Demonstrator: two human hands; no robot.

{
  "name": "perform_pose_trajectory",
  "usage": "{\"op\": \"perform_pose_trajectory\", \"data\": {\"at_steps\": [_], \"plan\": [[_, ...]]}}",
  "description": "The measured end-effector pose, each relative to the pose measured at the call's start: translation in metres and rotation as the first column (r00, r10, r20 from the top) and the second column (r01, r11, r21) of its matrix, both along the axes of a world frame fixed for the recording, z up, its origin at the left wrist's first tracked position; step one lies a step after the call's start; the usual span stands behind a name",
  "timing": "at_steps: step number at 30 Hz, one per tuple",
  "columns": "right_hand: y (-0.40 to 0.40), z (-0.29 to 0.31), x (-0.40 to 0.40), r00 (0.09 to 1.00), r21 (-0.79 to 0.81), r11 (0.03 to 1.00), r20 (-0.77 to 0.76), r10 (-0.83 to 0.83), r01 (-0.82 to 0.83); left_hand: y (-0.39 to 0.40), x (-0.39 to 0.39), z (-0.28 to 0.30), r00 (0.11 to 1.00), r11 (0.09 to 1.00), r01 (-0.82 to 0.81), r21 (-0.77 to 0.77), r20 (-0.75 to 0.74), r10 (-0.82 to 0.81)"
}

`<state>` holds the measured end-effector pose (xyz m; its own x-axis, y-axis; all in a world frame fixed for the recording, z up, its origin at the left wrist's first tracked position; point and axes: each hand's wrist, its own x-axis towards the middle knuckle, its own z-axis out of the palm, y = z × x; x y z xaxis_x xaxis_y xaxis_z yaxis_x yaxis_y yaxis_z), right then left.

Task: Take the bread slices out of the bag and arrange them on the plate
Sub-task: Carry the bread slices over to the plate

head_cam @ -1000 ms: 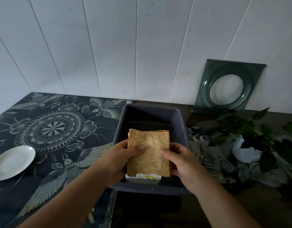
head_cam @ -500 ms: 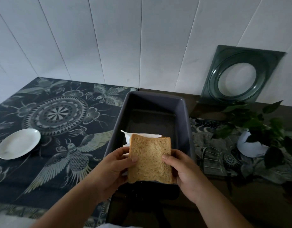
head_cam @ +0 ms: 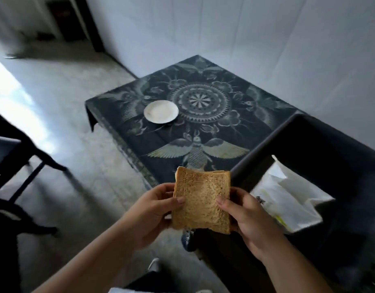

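Note:
I hold a stack of brown bread slices (head_cam: 201, 199) upright between both hands, low in the middle of the view. My left hand (head_cam: 155, 206) grips its left edge and my right hand (head_cam: 248, 216) grips its right edge. The white plastic bread bag (head_cam: 288, 199) lies crumpled inside a dark rectangular bin (head_cam: 267, 140) to the right of the bread. The white round plate (head_cam: 161, 111) sits bare on the patterned dark tablecloth (head_cam: 203, 132), well beyond and left of the bread.
The table's near-left edge and corner drop to a grey floor (head_cam: 76, 155). A dark chair (head_cam: 13, 166) stands at the far left. A white panelled wall (head_cam: 245, 39) runs behind the table.
The view has swung left, so the plate now lies ahead. The bread has come out over the bin's left rim, and the bag is left lying in the bin.

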<state>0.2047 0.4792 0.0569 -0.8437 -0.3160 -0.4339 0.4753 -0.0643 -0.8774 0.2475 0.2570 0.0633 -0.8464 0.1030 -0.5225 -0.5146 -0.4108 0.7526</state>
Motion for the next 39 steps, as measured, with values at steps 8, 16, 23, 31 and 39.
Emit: {"op": "perform_pose_trajectory", "data": {"at_steps": [8,16,23,31,39], "plan": [[-0.148,-0.025,0.035,0.896,0.042,0.896,0.059,0.44,-0.443,-0.111,0.121,-0.018,0.897,0.9,-0.434,-0.047,0.07,0.437],[-0.257,-0.041,0.108,0.742,0.079,0.738,0.089,0.664,-0.67,-0.177,0.241,-0.023,0.749,0.75,-0.654,-0.097,0.053,0.66],[-0.327,-0.042,0.164,0.647,0.053,0.646,0.105,0.755,-0.762,-0.216,0.314,-0.034,0.643,0.643,-0.754,-0.136,0.051,0.764],[-0.377,-0.043,0.152,0.628,0.098,0.62,0.102,0.772,-0.778,-0.262,0.307,-0.044,0.629,0.631,-0.768,-0.111,0.049,0.776],[-0.47,-0.061,0.071,0.619,0.061,0.616,0.1,0.779,-0.786,-0.355,0.229,-0.057,0.624,0.622,-0.772,-0.128,0.027,0.781]]}}
